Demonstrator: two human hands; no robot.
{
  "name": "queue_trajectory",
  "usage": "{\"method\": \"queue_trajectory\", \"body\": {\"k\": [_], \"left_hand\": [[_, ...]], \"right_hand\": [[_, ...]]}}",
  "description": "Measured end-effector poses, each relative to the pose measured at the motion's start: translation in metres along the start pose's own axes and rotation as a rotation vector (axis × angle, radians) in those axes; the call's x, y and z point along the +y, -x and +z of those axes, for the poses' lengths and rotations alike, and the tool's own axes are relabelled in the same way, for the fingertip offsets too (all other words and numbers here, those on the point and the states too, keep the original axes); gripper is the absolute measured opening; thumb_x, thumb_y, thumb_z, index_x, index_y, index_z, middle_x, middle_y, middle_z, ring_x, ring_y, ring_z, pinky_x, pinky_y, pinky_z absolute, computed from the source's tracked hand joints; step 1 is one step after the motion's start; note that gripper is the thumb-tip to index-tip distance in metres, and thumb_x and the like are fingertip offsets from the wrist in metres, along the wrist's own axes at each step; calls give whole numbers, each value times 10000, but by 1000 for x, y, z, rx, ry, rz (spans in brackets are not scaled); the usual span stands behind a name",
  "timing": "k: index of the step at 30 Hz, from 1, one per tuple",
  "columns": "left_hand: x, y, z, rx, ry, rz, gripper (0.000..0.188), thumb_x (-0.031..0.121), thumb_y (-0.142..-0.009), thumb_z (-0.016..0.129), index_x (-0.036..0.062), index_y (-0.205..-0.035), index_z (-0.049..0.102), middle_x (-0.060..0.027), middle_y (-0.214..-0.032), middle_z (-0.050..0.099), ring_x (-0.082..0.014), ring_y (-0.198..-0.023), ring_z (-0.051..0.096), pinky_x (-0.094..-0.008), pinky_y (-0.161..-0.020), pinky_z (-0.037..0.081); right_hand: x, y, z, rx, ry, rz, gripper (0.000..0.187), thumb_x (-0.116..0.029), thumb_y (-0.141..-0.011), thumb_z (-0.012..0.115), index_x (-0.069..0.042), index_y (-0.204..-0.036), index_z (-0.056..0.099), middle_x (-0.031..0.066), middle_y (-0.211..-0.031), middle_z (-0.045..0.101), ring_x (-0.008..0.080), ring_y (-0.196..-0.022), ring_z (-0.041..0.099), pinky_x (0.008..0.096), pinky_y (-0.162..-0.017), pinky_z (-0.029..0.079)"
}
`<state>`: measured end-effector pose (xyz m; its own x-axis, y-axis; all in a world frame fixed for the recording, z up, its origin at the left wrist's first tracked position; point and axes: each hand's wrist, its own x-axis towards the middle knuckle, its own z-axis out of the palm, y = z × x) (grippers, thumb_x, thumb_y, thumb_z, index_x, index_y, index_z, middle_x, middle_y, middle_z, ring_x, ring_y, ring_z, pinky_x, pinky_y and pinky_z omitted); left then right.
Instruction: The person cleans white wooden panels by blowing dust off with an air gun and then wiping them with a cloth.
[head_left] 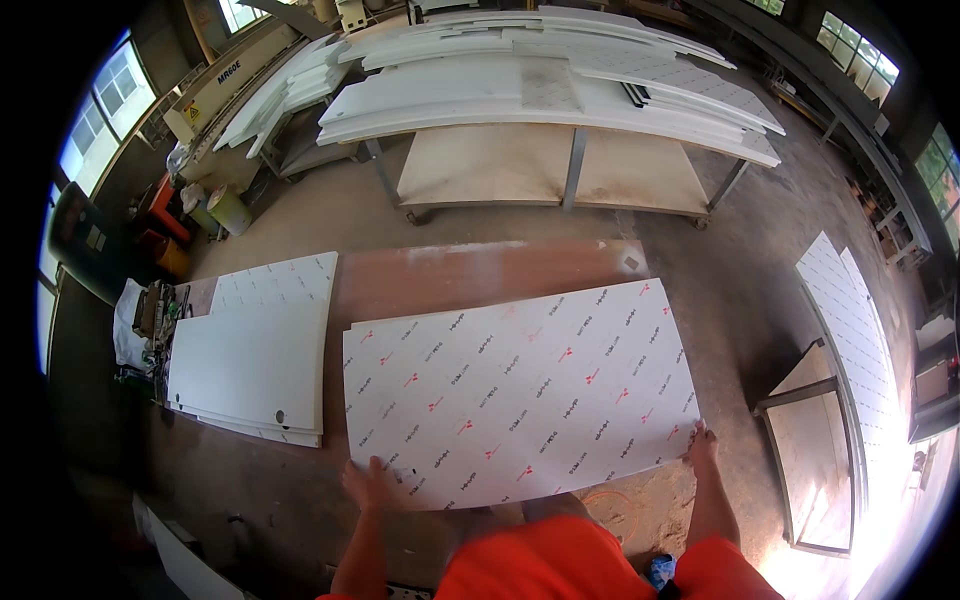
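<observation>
Biggest in view: steel-legged rack [575,165] at top w/ a deep stack of long white boards [540,95] on its upper level, bare plywood shelf below. More white boards piled on a 2nd bench [290,90] top left, next to a yellowish machine.

Next: brown worktable [480,275] across the middle. On it lies the big white panel [515,390], flat, protective film printed w/ small red + grey marks, turned slightly so its right end sits further from the person. Near edge overhangs the table toward the person.

Left of it, just beside but not touching: stack of smaller white panels [250,365], top one plain, one printed sheet poking out behind.

Right side: long white printed sheets [865,350] leaning/lying along the wall, wooden-framed board [815,450] beside them on the floor.

Far left: clutter of tools + white bag [130,320] at table end, yellow bucket [228,210] further back.

Hands: left hand [370,485] lies on the panel's near left corner, fingers spread over the top face, gripping the edge. Right hand [700,445] clasps the near right corner, fingers curled over the edge. Both arms bare, orange clothing at bottom of view.

Small: orange cord loop [610,505] on the floor under the panel edge, blue item [660,572] by the person's legs
</observation>
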<state>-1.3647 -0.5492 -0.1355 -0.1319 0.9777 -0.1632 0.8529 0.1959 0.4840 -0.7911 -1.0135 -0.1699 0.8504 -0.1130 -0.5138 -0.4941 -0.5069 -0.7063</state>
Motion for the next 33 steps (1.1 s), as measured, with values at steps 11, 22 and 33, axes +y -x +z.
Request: {"method": "queue_trajectory", "body": {"k": [11,22,33], "left_hand": [[-132,53,-26,-362,117,414,1335,478,-652,975,-100,-1587,218,-337,-1560,367,-460,-1473,378,-527,-1214,348],[-100,26,-29,-457,-426,785,1722,590,-425,1036,-94,-1626,9,-426,-1644,105,-543,-1556,178,-558,-1247,290],[4,-90,8,-536,-292,823,1798,635,-354,1039,-82,-1641,9,-450,-1639,90,-479,-1497,373,-487,-1158,446]], "right_hand": [[130,66,-76,248,-17,-10,398,-424,-1048,665,-68,-918,540,25,-729,574,126,-581,537,323,-493,446],[64,46,-61,343,603,-156,437,-470,-943,676,-48,-981,781,249,-1174,692,429,-1113,671,518,-968,532],[-45,-2,11,341,675,-304,413,-459,-961,668,-66,-967,798,220,-1113,729,402,-1055,703,510,-923,552]]}}
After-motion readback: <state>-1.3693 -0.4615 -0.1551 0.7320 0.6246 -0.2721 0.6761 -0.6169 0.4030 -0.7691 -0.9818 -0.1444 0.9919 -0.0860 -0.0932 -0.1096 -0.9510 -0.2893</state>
